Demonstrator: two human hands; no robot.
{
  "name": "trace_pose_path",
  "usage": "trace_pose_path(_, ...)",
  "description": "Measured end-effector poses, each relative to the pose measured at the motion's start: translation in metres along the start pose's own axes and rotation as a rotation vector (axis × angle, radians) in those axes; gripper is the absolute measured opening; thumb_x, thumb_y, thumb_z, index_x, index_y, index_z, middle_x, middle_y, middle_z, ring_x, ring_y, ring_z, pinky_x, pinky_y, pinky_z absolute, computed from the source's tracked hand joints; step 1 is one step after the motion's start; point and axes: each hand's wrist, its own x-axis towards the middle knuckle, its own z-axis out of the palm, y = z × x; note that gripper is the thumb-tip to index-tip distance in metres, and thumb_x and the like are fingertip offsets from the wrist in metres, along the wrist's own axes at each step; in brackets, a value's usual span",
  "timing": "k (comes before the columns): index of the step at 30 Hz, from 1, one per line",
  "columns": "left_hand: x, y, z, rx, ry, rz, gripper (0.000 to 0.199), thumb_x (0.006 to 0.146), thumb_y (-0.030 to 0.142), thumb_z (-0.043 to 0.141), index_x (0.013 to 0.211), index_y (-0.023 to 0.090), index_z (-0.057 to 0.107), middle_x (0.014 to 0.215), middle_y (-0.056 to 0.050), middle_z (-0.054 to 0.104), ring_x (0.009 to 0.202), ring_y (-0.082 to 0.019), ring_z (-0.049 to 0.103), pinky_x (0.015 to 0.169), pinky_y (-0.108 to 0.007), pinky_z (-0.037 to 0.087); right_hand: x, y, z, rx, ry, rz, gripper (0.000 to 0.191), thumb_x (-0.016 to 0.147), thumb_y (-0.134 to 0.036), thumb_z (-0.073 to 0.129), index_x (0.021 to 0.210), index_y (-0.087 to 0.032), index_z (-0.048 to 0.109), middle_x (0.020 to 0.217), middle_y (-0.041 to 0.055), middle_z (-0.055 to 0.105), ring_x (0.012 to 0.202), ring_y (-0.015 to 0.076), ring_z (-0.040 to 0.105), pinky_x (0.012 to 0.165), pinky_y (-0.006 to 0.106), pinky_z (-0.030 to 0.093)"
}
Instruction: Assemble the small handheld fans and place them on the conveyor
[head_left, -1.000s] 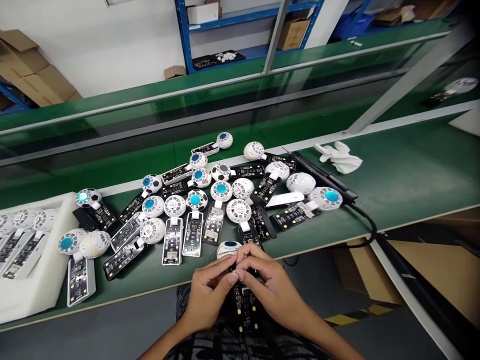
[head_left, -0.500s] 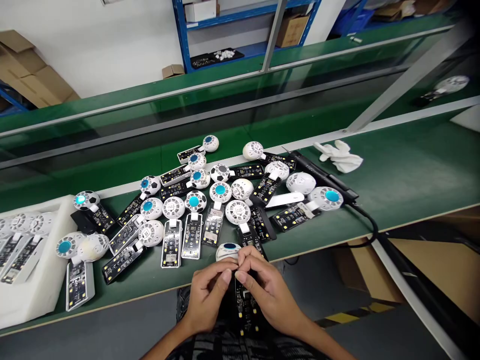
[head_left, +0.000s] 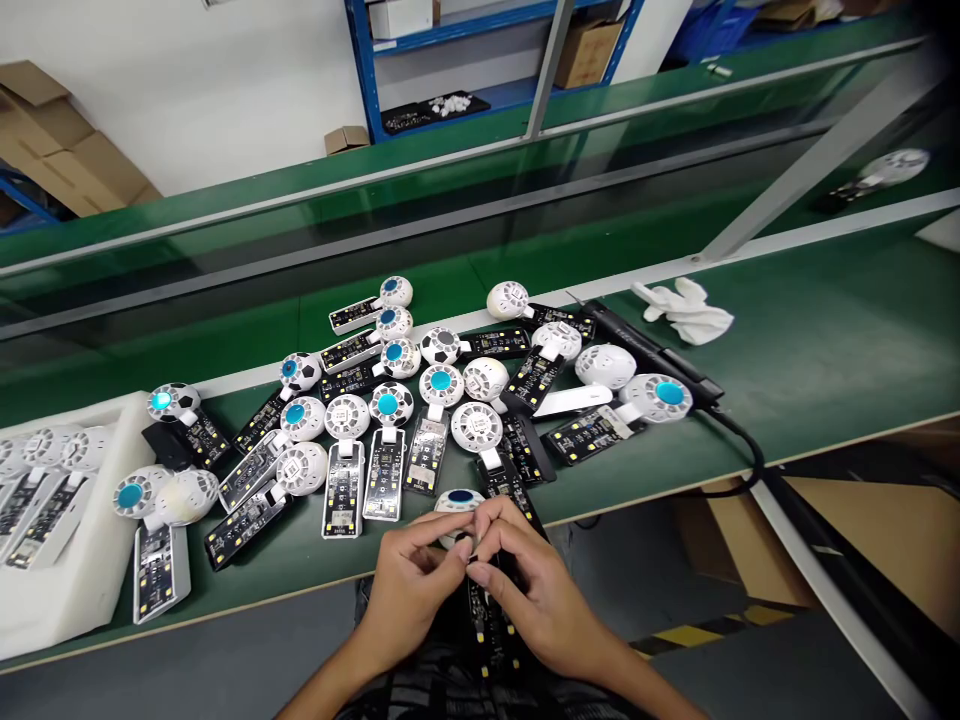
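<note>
My left hand (head_left: pixel 409 590) and my right hand (head_left: pixel 536 600) meet at the bottom centre, their fingertips pinching a small device (head_left: pixel 459 503). It has a white round head with a dark blue top, and a black circuit board (head_left: pixel 491 620) hangs from it towards me. The fingers hide the joint between head and board. Just beyond my right hand lies a similar black board (head_left: pixel 506 480) with a white perforated ball head (head_left: pixel 476 426). Several more ball-headed boards (head_left: pixel 343 488) lie in a loose pile on the green workbench (head_left: pixel 810 380).
A white foam tray (head_left: pixel 75 500) holding more devices sits at the bench's left end. To the right lie a black corded tool (head_left: pixel 652 350) and crumpled white gloves (head_left: pixel 686 312). Beyond a glass-sided channel stands a second green bench, with blue shelving behind it.
The rearmost device has slid left along the bench, close to its neighbours. My fingers have shifted slightly on the held device, and the view has moved a little.
</note>
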Motion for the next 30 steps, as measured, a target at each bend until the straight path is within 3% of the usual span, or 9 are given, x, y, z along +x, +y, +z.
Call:
trace_pose_path(7, 0.000, -0.002, -0.004, -0.018, -0.038, 0.157, 0.021, 0.077, 0.021, 0.059, 0.095, 0.023, 0.070, 0.098, -0.006, 0.070, 0.089, -0.017, 0.064, 0.079, -0.025, 0.050, 0.002, 0.000, -0.002, 0.074, -0.060, 0.035, 0.013, 0.086, -0.024, 0.048, 0.073, -0.020, 0.048, 0.085, 0.0025, 0.043, 0.084, 0.0178, 0.046, 0.076, 0.031, 0.039)
trace_pose_path(16, 0.003, -0.001, -0.004, -0.049, -0.049, 0.131, 0.022, 0.075, 0.018, 0.061, 0.094, 0.025, 0.070, 0.095, -0.006, 0.070, 0.085, -0.015, 0.064, 0.073, -0.022, 0.051, 0.005, 0.001, -0.010, 0.170, -0.136, 0.048, 0.016, 0.085, -0.029, 0.051, 0.072, -0.020, 0.048, 0.087, 0.0018, 0.040, 0.086, 0.0169, 0.044, 0.079, 0.030, 0.037)
trace_pose_path(22, 0.000, 0.003, -0.001, -0.101, -0.040, 0.068, 0.022, 0.074, 0.022, 0.063, 0.095, 0.026, 0.070, 0.098, -0.005, 0.068, 0.066, -0.010, 0.063, 0.055, -0.015, 0.049, 0.003, -0.004, -0.008, 0.093, -0.106, 0.019, 0.012, 0.085, -0.026, 0.049, 0.074, -0.021, 0.048, 0.089, 0.0019, 0.040, 0.088, 0.0170, 0.044, 0.080, 0.030, 0.037)
trace_pose_path(24, -0.002, 0.007, -0.001, -0.079, -0.036, 0.040, 0.021, 0.076, 0.026, 0.063, 0.096, 0.026, 0.070, 0.098, -0.004, 0.068, 0.068, -0.010, 0.064, 0.058, -0.016, 0.050, 0.003, -0.006, -0.007, 0.008, -0.078, 0.032, 0.013, 0.080, -0.026, 0.059, 0.076, -0.021, 0.047, 0.093, 0.0022, 0.040, 0.091, 0.0177, 0.044, 0.081, 0.030, 0.037)
trace_pose_path(28, -0.006, 0.013, -0.007, 0.079, -0.042, 0.095, 0.020, 0.081, 0.030, 0.057, 0.096, 0.026, 0.069, 0.099, -0.004, 0.069, 0.091, -0.017, 0.063, 0.077, -0.023, 0.052, 0.004, -0.006, -0.007, -0.081, -0.069, 0.073, 0.037, 0.060, -0.027, 0.079, 0.075, -0.021, 0.045, 0.097, 0.0020, 0.039, 0.092, 0.0183, 0.045, 0.081, 0.028, 0.038)
trace_pose_path(30, -0.007, 0.013, -0.018, 0.208, 0.019, 0.190, 0.023, 0.085, 0.032, 0.050, 0.098, 0.025, 0.069, 0.099, -0.005, 0.069, 0.080, -0.015, 0.066, 0.068, -0.023, 0.054, 0.005, -0.005, -0.007, -0.092, -0.049, 0.055, 0.030, 0.067, -0.024, 0.074, 0.073, -0.021, 0.045, 0.096, 0.0018, 0.040, 0.090, 0.0176, 0.046, 0.081, 0.028, 0.038)
